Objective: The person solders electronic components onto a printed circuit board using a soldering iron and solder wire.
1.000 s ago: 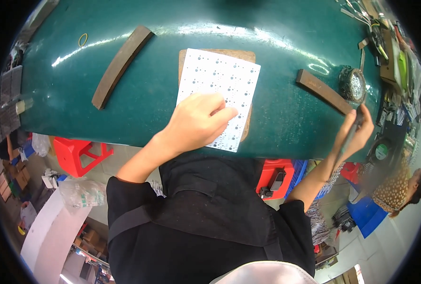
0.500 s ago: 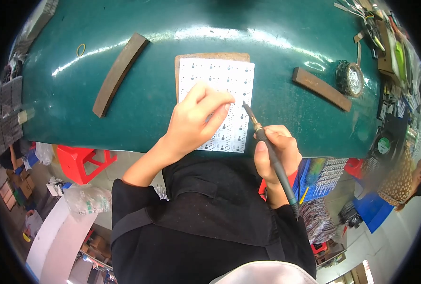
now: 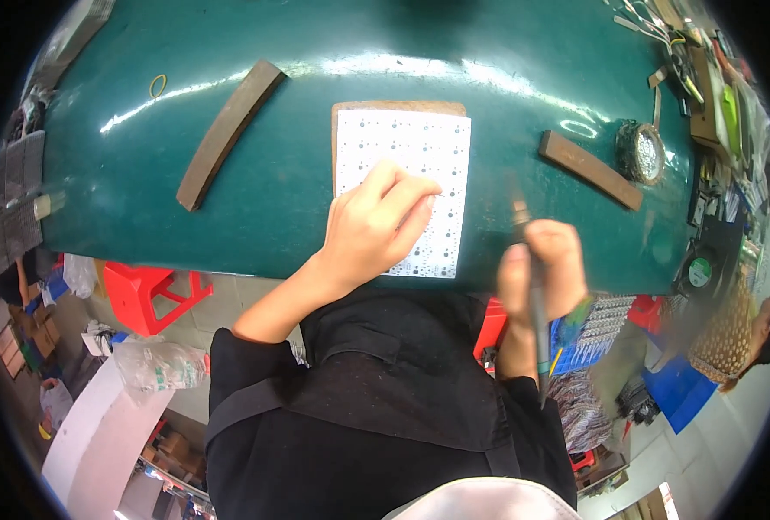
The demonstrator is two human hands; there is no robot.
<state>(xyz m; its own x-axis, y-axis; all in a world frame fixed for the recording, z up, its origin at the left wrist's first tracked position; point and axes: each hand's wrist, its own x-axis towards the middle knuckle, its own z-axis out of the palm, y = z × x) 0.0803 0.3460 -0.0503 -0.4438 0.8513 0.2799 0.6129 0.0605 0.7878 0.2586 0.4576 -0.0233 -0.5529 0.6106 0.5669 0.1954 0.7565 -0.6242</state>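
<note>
A white circuit board [image 3: 450, 156] with rows of small dark marks lies on a brown backing board [image 3: 402, 107] near the table's front edge. Over its middle rests my left hand [image 3: 368, 225], thumb and forefinger pinched together; whatever is between them is too small to make out. To the right of the board, my right hand [image 3: 562, 269] grips a soldering iron [image 3: 537, 312] like a pen. Its tip points away from me and is apart from the board, blurred by motion.
Brown bars lie on the green table [image 3: 272, 208]: a long bar [image 3: 229, 139] at left, a shorter bar [image 3: 591, 170] at right. Beside the latter stands a tape roll [image 3: 640, 152]. Tools and wires crowd the right edge. A red stool [image 3: 147, 299] is below left; another person [image 3: 731, 347] is at far right.
My right hand has drawn the soldering iron away from the board, to the right. My left hand stays pinched over the board; the whole view has shifted slightly.
</note>
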